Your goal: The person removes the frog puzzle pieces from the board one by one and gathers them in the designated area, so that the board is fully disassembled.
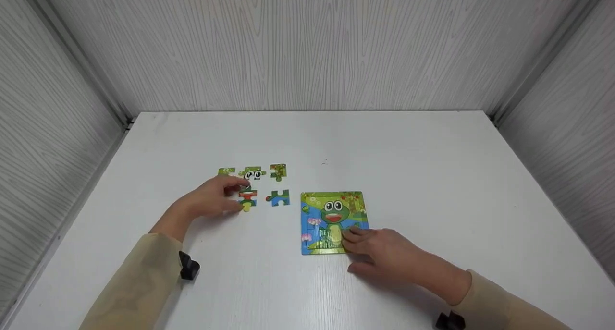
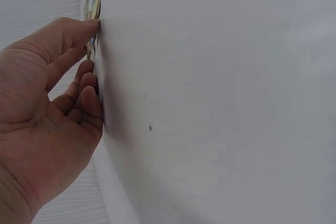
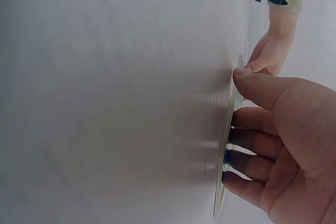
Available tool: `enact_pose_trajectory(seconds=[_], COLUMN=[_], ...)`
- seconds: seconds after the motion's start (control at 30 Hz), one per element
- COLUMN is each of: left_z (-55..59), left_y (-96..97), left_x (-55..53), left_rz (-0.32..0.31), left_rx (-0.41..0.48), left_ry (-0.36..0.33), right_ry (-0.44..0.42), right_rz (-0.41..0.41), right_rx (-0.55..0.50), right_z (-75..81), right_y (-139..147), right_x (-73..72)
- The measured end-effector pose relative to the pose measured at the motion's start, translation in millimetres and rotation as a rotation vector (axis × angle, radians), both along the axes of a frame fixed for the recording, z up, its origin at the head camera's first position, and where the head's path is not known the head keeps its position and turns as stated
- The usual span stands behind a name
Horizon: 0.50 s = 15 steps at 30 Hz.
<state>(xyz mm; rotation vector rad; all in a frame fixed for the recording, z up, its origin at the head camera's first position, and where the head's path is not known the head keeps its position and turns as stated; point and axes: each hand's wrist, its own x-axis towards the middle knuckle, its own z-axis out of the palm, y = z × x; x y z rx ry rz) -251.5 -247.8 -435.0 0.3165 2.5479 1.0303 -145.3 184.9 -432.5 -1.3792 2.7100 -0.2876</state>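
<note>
My left hand is over a small group of jigsaw pieces left of centre, its thumb and index finger on either side of a piece with a red frog mouth. In the left wrist view the thumb and fingertips of the left hand come together at the pieces, low over the table. To the right lies a square frog puzzle board, its picture facing up. Fingertips of my right hand rest on the board's lower right part, covering that corner. The thumb is at its near edge.
Beyond the left hand lie a piece with two frog eyes, a green corner piece and a partly covered green piece. A blue and green piece lies nearer the board. Grey wood-grain panels enclose the white table.
</note>
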Motion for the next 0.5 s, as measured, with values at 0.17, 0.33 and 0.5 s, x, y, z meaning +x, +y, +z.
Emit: enact_pose_trajectory(seconds=[0.17, 0.33, 0.5], left_z=[0.4, 0.3, -0.8], left_y=[-0.2, 0.9, 1.3], left_x=[-0.3, -0.1, 0.0], left_rz=[-0.002, 0.007, 0.023], left_rx=[0.012, 0.011, 0.001], left_ry=[0.003, -0.014, -0.023], right_ry=[0.02, 0.018, 0.004], right_rz=[0.01, 0.008, -0.004], right_rx=[-0.011, -0.008, 0.003], right_z=[0.1, 0.1, -0.8], right_y=[-0.1, 0.0, -0.1], right_x=[0.7, 0.4, -0.2])
